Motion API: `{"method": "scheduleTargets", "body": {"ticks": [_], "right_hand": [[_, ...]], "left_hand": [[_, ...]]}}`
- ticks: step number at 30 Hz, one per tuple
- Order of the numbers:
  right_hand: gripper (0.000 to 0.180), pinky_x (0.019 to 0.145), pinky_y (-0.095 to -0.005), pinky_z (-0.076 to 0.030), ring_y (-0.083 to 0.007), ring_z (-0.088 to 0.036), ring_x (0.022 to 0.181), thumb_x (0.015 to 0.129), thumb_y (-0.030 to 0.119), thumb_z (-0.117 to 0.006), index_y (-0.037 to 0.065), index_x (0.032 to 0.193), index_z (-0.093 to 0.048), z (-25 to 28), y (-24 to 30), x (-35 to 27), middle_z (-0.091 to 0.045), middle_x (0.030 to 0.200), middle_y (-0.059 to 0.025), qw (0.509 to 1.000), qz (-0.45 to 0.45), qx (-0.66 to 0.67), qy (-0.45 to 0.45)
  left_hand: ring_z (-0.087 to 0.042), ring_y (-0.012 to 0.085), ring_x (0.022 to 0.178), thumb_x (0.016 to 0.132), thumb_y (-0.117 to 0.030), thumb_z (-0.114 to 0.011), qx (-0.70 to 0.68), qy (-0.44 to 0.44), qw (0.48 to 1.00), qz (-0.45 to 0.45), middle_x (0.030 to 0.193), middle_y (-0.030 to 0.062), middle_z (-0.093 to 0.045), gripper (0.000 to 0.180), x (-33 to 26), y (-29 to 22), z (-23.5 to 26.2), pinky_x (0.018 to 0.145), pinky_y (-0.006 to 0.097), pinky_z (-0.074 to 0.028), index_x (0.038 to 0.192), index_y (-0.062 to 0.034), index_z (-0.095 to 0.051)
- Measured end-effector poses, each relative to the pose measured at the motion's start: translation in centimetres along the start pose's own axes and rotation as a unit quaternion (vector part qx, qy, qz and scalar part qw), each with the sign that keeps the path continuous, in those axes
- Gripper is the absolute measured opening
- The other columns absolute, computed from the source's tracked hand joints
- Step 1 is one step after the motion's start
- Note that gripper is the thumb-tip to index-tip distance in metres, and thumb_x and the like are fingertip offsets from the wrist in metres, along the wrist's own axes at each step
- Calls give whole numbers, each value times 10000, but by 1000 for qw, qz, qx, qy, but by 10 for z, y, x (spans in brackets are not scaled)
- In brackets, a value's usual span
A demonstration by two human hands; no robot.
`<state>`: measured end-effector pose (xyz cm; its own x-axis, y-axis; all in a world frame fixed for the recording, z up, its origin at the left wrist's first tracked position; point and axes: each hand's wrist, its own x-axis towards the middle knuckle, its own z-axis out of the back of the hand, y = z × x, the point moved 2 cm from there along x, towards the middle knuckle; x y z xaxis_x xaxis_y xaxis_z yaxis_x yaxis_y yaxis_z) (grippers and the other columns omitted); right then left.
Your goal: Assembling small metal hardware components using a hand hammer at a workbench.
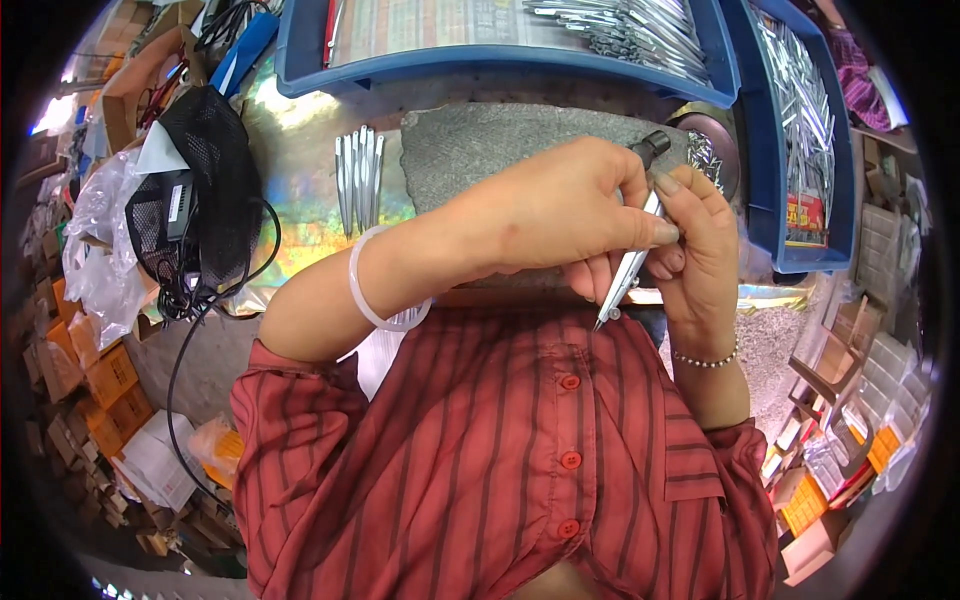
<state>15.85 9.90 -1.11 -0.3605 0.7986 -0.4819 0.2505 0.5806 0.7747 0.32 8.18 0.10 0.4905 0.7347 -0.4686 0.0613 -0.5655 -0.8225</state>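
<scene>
Both hands meet over the grey pad (480,150), pinching one silver pen (628,270) between them: the left hand (545,215) closes on its upper half, the right hand (695,235) grips it beside the black cap end. About six more silver pens (358,175) lie in one row on the shiny foil sheet (300,200). Two blue trays (500,60) behind hold pen parts too many to count. One black mesh bag (205,180) sits at the left.
</scene>
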Motion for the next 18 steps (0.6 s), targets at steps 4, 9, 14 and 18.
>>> {"method": "scheduleTargets", "body": {"ticks": [4, 9, 14, 18], "right_hand": [[107, 353, -175, -260, -16, -346, 404, 879, 107, -586, 69, 790, -538, 3, -1, -4, -488, 574, 29, 999, 22, 21, -16], [93, 353, -173, -261, -15, -343, 403, 880, 104, -582, 70, 806, -538, 7, -3, -7, -487, 573, 31, 999, 32, 31, -30], [75, 376, -177, -308, -35, -392, 423, 902, 120, -552, 68, 859, -519, 15, -1, -7, -514, 593, 2, 999, 33, 29, -26], [103, 393, -186, -347, -79, -443, 439, 949, 137, -459, 35, 952, -475, 23, 27, -25, -590, 681, -109, 986, 151, -53, -56]], "left_hand": [[-565, 85, 453, 882, -257, -623, 27, 20, 999, -1, 605, 59, -593, 282, 5, -3, -2, 394, 183, -452, 845, -9, -493], [-564, 84, 448, 884, -259, -619, 47, 33, 998, 8, 597, 52, -588, 286, 7, -7, -5, 393, 181, -448, 839, -10, -487], [-555, 76, 457, 886, -244, -618, 54, 37, 998, 19, 604, 48, -587, 266, 12, -11, -9, 396, 183, -433, 841, -18, -485], [-554, 70, 517, 894, -193, -597, 80, -11, 993, -84, 649, 34, -593, 200, -1, -5, -14, 441, 185, -424, 877, -28, -485]]}}
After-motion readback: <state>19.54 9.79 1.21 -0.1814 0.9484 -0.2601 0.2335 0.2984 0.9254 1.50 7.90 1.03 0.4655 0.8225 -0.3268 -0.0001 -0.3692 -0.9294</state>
